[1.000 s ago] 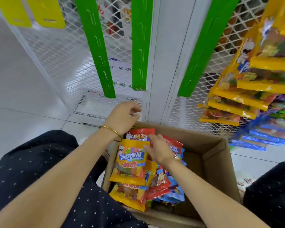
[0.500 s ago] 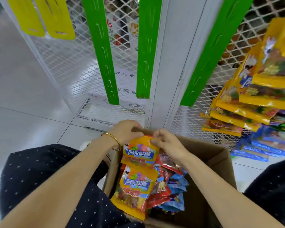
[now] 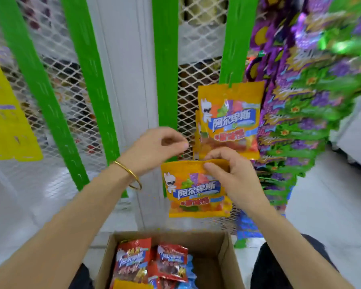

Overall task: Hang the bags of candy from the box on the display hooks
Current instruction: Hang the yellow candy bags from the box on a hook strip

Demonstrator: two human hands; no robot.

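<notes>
My right hand point(image 3: 231, 174) pinches the top edge of a yellow candy bag point(image 3: 196, 190), held up in front of the mesh display. My left hand point(image 3: 156, 149), a gold bangle on its wrist, hovers just above and left of that bag with curled fingers that hold nothing. Another yellow candy bag point(image 3: 229, 119) hangs on a green hook strip point(image 3: 232, 40) right behind. The cardboard box point(image 3: 225, 261) sits below between my knees, with red, blue and yellow bags point(image 3: 152, 265) inside.
White mesh panels carry more green hook strips point(image 3: 88, 80) and a yellow one point(image 3: 6, 126) at the left. Several purple and green bags point(image 3: 308, 113) hang in a dense column at the right. A white post point(image 3: 123, 65) stands in the middle.
The yellow bag came up out of the box in my right hand to the display. My left hand let go of it. My view tilted up and to the right.
</notes>
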